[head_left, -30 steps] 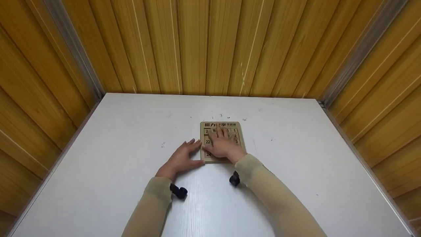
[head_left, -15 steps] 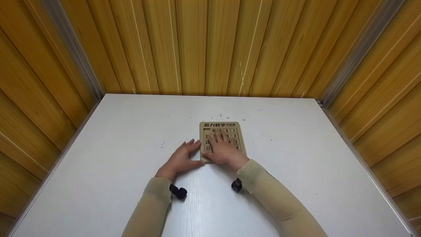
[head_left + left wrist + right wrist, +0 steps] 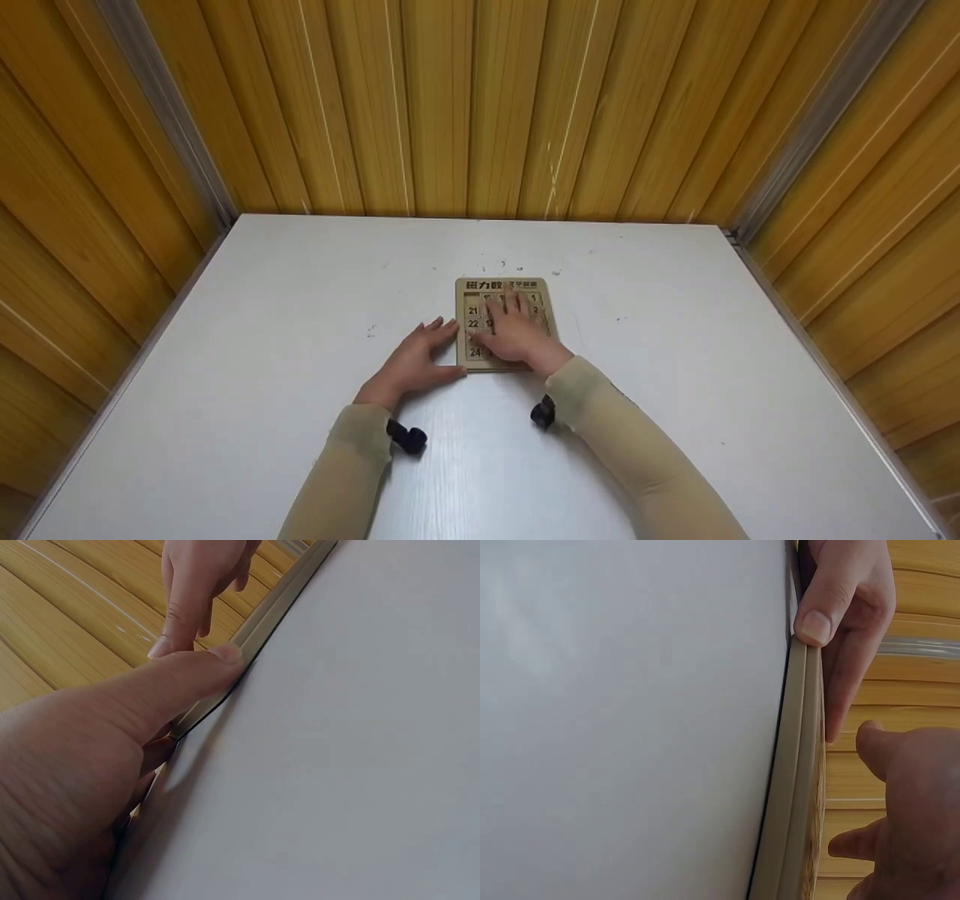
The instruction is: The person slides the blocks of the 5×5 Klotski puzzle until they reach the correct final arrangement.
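A wooden number sliding puzzle (image 3: 462,330) lies flat on the white table, dark characters along its far edge. My left hand (image 3: 415,361) braces its near left corner, fingertips at the left side and thumb at the near edge. My right hand (image 3: 519,337) spreads over the numbered tiles, thumb toward the left column, covering most of the middle and right. The far left slot (image 3: 472,297) holds no tile; tile 21 (image 3: 472,310) sits just below it. In the right wrist view, the left thumb (image 3: 815,626) presses the frame's edge (image 3: 795,757), and the right hand (image 3: 922,802) hovers alongside.
The white table (image 3: 315,300) extends around the puzzle, with small dark marks beyond it. Yellow wood-look panels (image 3: 442,112) rise at the back and both sides. A small black camera (image 3: 409,437) sits on each sleeved wrist.
The left column's far tile has slid toward me, leaving the far left slot bare. My right hand has dipped toward me, then shifted forward and right. My left hand has stayed put.
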Demonstrator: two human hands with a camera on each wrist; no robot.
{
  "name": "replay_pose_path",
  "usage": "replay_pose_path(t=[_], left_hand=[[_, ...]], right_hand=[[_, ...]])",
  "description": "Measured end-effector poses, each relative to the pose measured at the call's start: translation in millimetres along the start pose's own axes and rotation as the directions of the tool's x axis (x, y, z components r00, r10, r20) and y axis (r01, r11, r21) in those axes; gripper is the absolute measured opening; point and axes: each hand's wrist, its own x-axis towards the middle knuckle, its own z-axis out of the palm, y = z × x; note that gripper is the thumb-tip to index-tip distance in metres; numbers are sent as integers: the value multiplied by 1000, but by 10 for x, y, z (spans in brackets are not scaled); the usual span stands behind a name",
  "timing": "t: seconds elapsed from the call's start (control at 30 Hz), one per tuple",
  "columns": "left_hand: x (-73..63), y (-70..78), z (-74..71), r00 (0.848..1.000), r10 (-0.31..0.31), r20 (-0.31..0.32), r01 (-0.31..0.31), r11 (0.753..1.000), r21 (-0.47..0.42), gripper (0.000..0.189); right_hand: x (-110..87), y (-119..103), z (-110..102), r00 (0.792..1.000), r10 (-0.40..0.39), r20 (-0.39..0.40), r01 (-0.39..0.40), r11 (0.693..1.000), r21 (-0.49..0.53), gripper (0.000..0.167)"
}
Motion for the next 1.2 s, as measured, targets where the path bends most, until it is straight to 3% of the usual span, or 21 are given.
replay_pose_path(t=[0.33, 0.87, 1.2], left_hand=[[23, 11, -12, 1000, 5, -1, -5, 1000, 6, 85], [13, 13, -15, 999, 50, -8, -49, 999, 3, 81], [13, 13, -4, 1000, 11, -4, -11, 1000, -12, 84]], right_hand=[[61, 22, -10, 1000, 31, -1, -31, 999, -21, 83], [114, -157, 52, 999, 21, 35, -21, 1000, -17, 87], [33, -12, 15, 1000, 22, 6, -22, 1000, 0, 90]])
